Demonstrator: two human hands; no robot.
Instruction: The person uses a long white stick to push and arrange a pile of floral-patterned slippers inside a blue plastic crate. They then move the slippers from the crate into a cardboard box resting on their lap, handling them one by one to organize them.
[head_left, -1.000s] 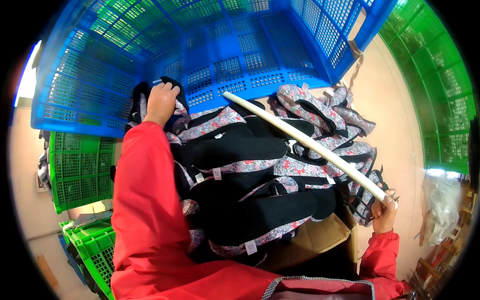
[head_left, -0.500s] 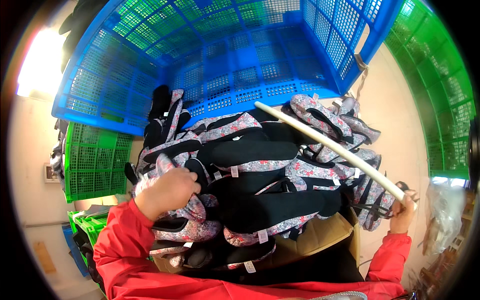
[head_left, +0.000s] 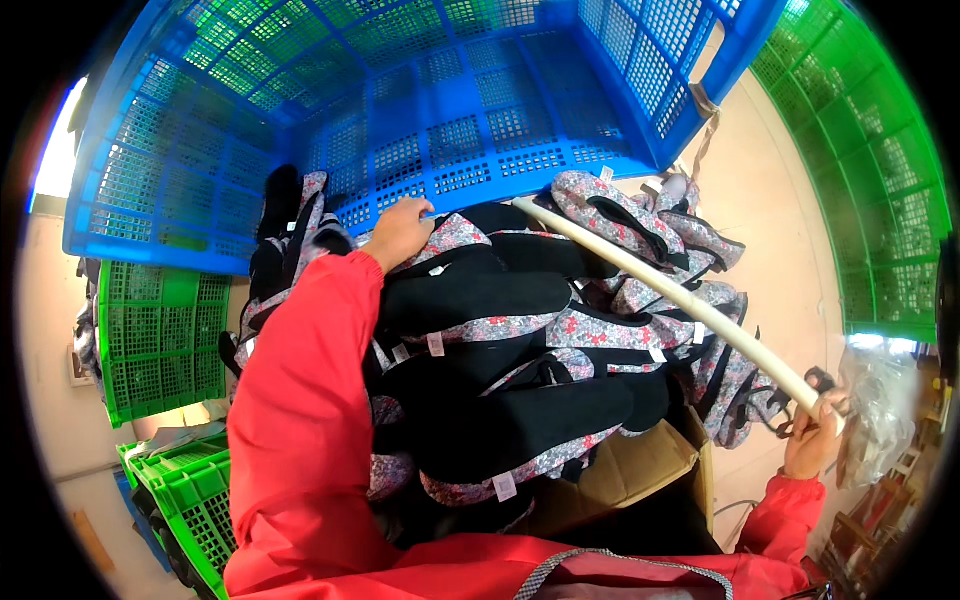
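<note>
Right hand (head_left: 812,440), out at 4 o'clock, has its fingers closed around the end of a pale rod (head_left: 700,312) aimed at 10. Left hand (head_left: 402,232), toward 10, is on the heaped floral slippers (head_left: 480,300) mid-view; can't tell if it's gripping any. Blue mesh crate (head_left: 570,90) at 12.

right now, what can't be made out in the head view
In the head view:
- What lies under the left hand: hidden by the hand.
- Gripped part of the pale pole: partly covered by the right hand.
- Much of the cardboard box: hidden by slippers.
- Top of the blue crate: cut off by the upper edge.
- Print on the white tag: too small.
</note>
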